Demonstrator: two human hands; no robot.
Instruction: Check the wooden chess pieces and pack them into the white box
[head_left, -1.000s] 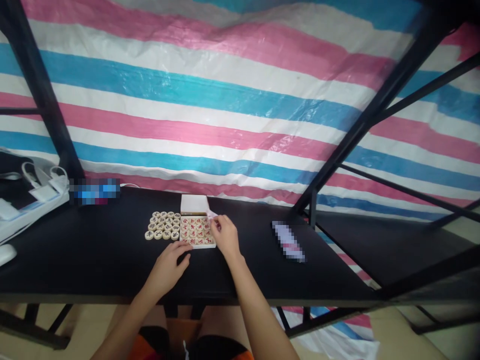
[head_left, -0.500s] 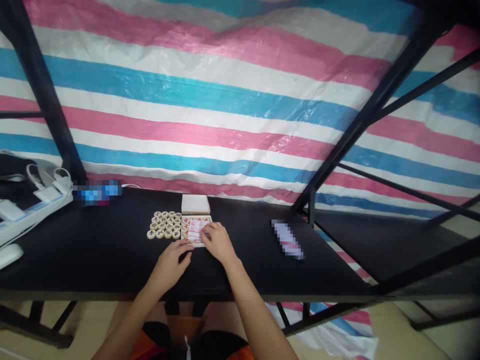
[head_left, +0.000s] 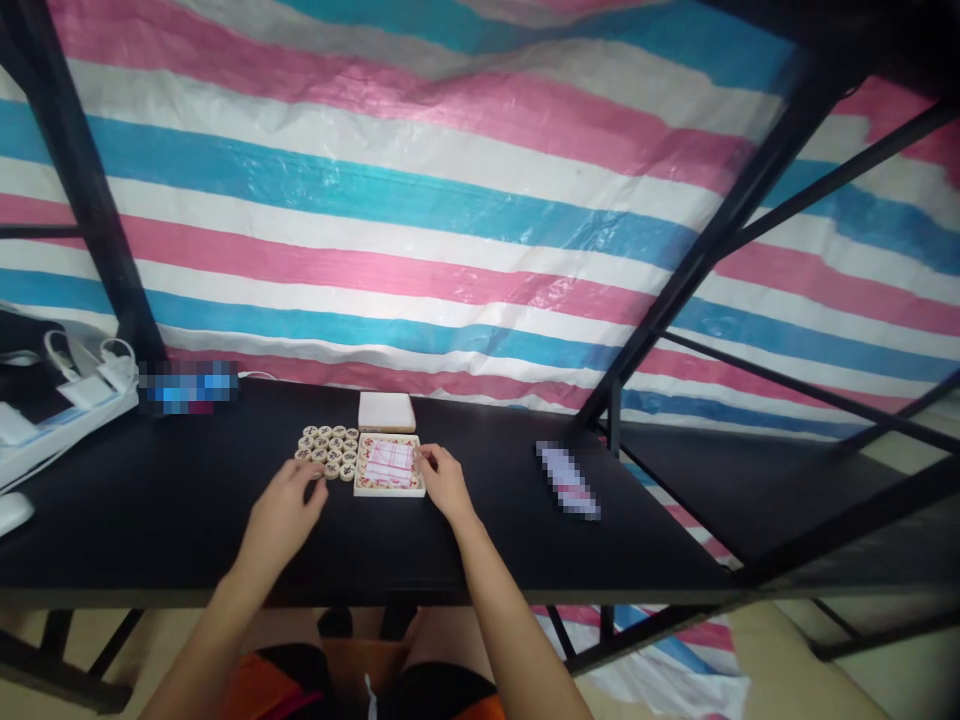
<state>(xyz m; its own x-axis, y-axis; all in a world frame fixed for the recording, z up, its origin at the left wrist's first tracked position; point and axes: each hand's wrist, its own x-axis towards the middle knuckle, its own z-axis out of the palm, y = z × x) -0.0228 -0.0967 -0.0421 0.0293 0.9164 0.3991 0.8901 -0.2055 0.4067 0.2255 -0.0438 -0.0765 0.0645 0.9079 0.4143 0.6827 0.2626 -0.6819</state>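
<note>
A shallow white box [head_left: 389, 493] holds xiangqi pieces with red characters, partly covered by a folded paper sheet [head_left: 390, 462] with pink-red grid lines. My right hand [head_left: 448, 482] is at the box's right side, fingers bent and closed on its edge. To the left of the box, several round xiangqi pieces [head_left: 330, 455] with dark characters stand in close rows on the black table. My left hand [head_left: 289, 505] reaches over the front-left pieces, thumb and fingers apart; the fingertips hide some of them. Nothing shows in its grasp.
Behind the box lies its white lid [head_left: 386, 412]. A blurred-out phone-like object [head_left: 568, 480] rests to the right. At the left are a power strip [head_left: 71, 415] with plugs and a white mouse [head_left: 13, 512]. Black frame bars [head_left: 675, 270] and a striped sheet [head_left: 375, 200] enclose the table [head_left: 187, 520].
My left hand has moved left from the box's front edge to the dark-character pieces. My right hand has drawn off the paper to the box's right edge. The paper is more fully visible.
</note>
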